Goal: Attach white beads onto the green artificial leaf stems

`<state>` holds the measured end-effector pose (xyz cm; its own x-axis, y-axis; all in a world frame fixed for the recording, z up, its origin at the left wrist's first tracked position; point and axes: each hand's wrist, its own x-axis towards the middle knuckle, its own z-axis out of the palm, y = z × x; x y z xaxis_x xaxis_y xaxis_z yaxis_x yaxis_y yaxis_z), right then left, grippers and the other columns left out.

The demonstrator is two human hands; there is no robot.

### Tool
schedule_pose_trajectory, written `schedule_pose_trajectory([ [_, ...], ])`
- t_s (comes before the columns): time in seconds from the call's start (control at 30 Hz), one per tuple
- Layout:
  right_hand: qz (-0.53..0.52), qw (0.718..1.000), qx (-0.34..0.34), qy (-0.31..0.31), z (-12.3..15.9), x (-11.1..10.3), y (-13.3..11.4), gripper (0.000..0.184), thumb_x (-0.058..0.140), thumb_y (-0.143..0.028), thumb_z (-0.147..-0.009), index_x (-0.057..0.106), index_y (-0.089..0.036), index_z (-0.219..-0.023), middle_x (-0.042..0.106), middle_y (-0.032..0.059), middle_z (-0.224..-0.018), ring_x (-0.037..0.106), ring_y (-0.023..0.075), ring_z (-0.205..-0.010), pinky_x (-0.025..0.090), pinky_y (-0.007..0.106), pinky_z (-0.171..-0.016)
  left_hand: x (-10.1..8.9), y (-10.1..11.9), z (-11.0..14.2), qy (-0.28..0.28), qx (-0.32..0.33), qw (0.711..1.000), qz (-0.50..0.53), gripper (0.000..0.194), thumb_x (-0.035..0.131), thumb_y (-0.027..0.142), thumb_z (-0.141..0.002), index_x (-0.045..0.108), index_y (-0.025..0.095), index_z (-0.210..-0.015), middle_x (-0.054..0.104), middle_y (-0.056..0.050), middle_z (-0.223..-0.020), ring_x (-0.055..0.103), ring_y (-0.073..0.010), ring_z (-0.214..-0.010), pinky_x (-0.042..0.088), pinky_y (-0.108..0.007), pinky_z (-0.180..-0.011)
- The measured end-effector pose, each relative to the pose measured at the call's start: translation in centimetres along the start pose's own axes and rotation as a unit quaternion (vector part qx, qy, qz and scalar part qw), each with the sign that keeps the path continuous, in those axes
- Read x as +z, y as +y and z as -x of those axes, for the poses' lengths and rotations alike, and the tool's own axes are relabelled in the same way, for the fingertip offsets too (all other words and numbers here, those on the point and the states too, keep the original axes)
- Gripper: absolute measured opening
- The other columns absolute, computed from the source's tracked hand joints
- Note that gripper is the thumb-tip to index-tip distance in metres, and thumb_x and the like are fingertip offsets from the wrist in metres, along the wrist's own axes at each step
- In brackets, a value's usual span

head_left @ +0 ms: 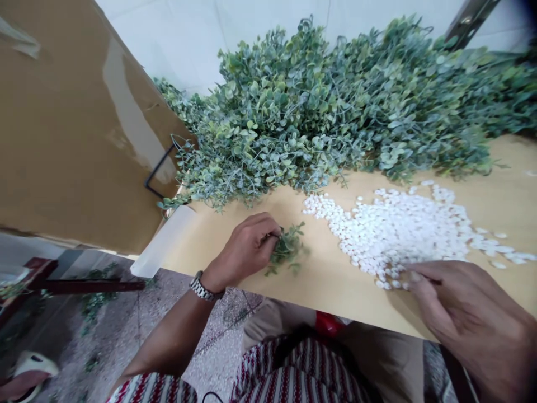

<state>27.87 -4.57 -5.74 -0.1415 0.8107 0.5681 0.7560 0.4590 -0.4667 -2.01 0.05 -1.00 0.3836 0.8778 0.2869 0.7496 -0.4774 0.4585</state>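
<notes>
My left hand [255, 239], with a metal watch [204, 286] at its wrist, is closed around a small sprig of artificial leaves [289, 244]. The sprig's leafy end points right, slightly blurred, just above the tabletop [327, 285]. To the right lies a spread pile of small white round discs [411, 229]. My right hand [461, 299] reaches the near edge of this pile, thumb and forefinger pinched together at the discs. Whether a disc is between those fingertips is hidden.
A large heap of artificial greenery [327, 112] runs along the back against a tiled wall [176, 39]. At the left stands a big cardboard box [75, 129], beside a strip of translucent tape [161, 243] on the table corner. Leaf scraps [98, 296] lie on the floor.
</notes>
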Motion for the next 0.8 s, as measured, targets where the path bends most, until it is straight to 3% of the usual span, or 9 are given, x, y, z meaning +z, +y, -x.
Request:
schedule_pose_trajectory([
  [0.07, -0.02, 0.999, -0.035, 0.025, -1.0, 0.1, -0.5, 0.026, 0.061, -0.005, -0.076, 0.057, -0.024, -0.093, 0.063, 0.0075, -0.081, 0.062, 0.0264, -0.073, 0.048, 0.041, -0.073, 0.6, -0.2, 0.6, 0.059, 0.03, 0.998, 0.016, 0.016, 0.046, 0.007, -0.083, 0.058, 0.015, -0.076, 0.058, -0.005, -0.075, 0.056, -0.0156, -0.074, 0.047, -0.028, -0.068],
  [0.13, -0.057, 0.993, -0.098, 0.006, -2.8, 0.5, -1.4, 0.029, 0.063, -0.003, -0.074, 0.059, -0.022, -0.096, 0.063, 0.0069, -0.082, 0.061, 0.0225, -0.073, 0.048, 0.036, -0.068, 0.9, -0.4, 1.0, 0.113, 0.071, 0.991, 0.016, 0.014, 0.049, 0.006, -0.082, 0.059, 0.015, -0.079, 0.059, -0.007, -0.078, 0.057, -0.0159, -0.075, 0.047, -0.029, -0.069],
  [0.23, -0.085, 0.98, -0.165, -0.072, -6.0, 1.6, -3.2, 0.023, 0.057, -0.009, -0.081, 0.058, -0.017, -0.102, 0.063, 0.0085, -0.086, 0.06, 0.0215, -0.08, 0.048, 0.035, -0.07, 1.0, -0.7, 1.5, 0.161, 0.106, 0.98, 0.049, 0.014, 0.052, 0.005, -0.081, 0.06, 0.016, -0.083, 0.06, -0.008, -0.083, 0.058, -0.0163, -0.079, 0.049, -0.029, -0.07],
  [0.33, -0.033, 0.965, -0.21, -0.153, -8.4, 3.4, -5.2, 0.015, 0.051, -0.016, -0.086, 0.061, -0.016, -0.097, 0.064, 0.01, -0.088, 0.058, 0.0229, -0.082, 0.047, 0.037, -0.071, 0.8, -0.9, 1.6, 0.222, 0.078, 0.965, 0.119, 0.013, 0.055, 0.007, -0.08, 0.062, 0.017, -0.084, 0.061, -0.006, -0.083, 0.059, -0.0159, -0.079, 0.05, -0.028, -0.07],
  [0.47, -0.009, 0.952, -0.213, -0.221, -9.7, 5.8, -6.8, 0.012, 0.053, -0.02, -0.083, 0.063, -0.014, -0.085, 0.062, 0.0093, -0.078, 0.057, 0.0222, -0.074, 0.047, 0.036, -0.067, 0.6, -0.9, 1.6, 0.239, 0.036, 0.953, 0.183, 0.007, 0.059, 0.012, -0.08, 0.062, 0.018, -0.079, 0.061, -0.005, -0.076, 0.059, -0.0167, -0.077, 0.05, -0.029, -0.067],
  [0.57, -0.058, 0.95, -0.219, -0.213, -9.7, 6.2, -7.1, 0.019, 0.045, -0.014, -0.084, 0.063, -0.014, -0.081, 0.06, 0.0068, -0.068, 0.056, 0.0196, -0.066, 0.047, 0.033, -0.063, 0.6, -0.7, 1.9, 0.251, 0.049, 0.95, 0.177, 0.01, 0.058, 0.009, -0.08, 0.063, 0.018, -0.08, 0.062, -0.005, -0.078, 0.059, -0.0154, -0.076, 0.05, -0.027, -0.066],
  [0.7, -0.175, 0.948, -0.17, -0.205, -8.7, 4.3, -7.2, 0.029, 0.044, -0.01, -0.084, 0.059, -0.016, -0.108, 0.067, 0.008, -0.087, 0.063, 0.0185, -0.08, 0.051, 0.03, -0.069, 0.6, 0.5, 2.8, 0.288, 0.082, 0.949, 0.097, 0.018, 0.057, 0.005, -0.079, 0.062, 0.019, -0.089, 0.063, -0.006, -0.087, 0.06, -0.0155, -0.081, 0.05, -0.026, -0.068],
  [0.8, -0.246, 0.934, -0.108, -0.234, -6.9, 2.5, -7.2, 0.044, 0.051, -0.016, -0.085, 0.047, -0.022, -0.128, 0.064, 0.0082, -0.11, 0.063, 0.0171, -0.093, 0.052, 0.026, -0.075, 1.1, 2.4, 3.5, 0.282, 0.054, 0.949, 0.133, 0.019, 0.055, 0.002, -0.078, 0.06, 0.019, -0.087, 0.061, -0.005, -0.085, 0.059, -0.0157, -0.081, 0.049, -0.027, -0.069],
])
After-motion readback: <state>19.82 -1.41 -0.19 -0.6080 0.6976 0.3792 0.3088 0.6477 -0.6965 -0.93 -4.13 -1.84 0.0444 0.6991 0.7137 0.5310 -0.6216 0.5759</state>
